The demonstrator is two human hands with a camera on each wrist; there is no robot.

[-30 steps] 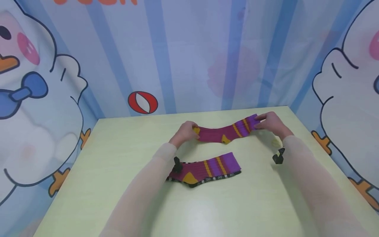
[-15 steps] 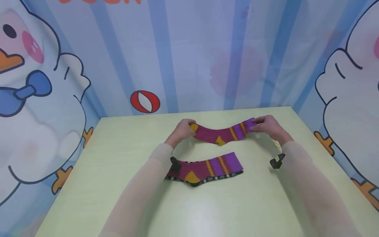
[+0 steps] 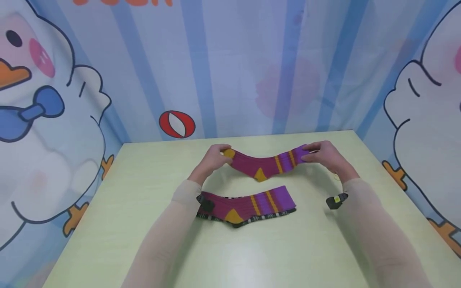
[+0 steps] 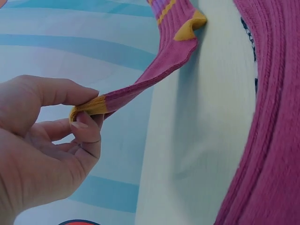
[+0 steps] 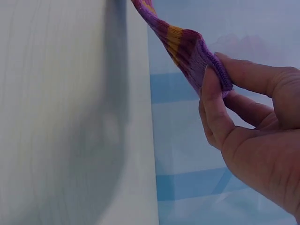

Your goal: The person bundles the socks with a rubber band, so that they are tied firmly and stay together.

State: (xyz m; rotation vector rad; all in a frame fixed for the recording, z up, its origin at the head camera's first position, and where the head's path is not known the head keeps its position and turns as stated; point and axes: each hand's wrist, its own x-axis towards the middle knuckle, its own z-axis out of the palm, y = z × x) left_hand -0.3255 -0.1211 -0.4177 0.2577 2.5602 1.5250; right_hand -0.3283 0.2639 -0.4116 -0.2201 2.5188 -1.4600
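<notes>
One sock (image 3: pixel 248 164), magenta with yellow toe and heel and purple cuff, hangs just beyond the sock stack (image 3: pixel 246 205), apart from it; ends lifted, middle sagging. Whether its heel brushes the table (image 3: pixel 270 252): cannot tell. Left hand (image 3: pixel 211 160) pinches the yellow toe between thumb and fingers; right hand (image 3: pixel 327 155) pinches the cuff at its rim.

Change: over the last second the held sock has shifted leftward relative to the stack, its sag deepening; the stack has not moved. Held heel now sits nearer in line with the stack's heel, though right of it. Judgement: the work looks like straightening and placing, the sock not yet laid down.

Stack: a look-alike sock on top, a black-and-white patterned sock (image 3: pixel 264 216) showing along its edges. Toe end partly hidden by the left wrist's black fitting (image 3: pixel 206 203); contact unclear.

Edges: the table's far edge runs well beyond the stack, a striped backdrop (image 3: pixel 237 60) rising behind. Bare tabletop left, right and on the near side of the stack; only a narrow strip between stack and held sock. Likely snag: that fitting against the stack's toe end.
</notes>
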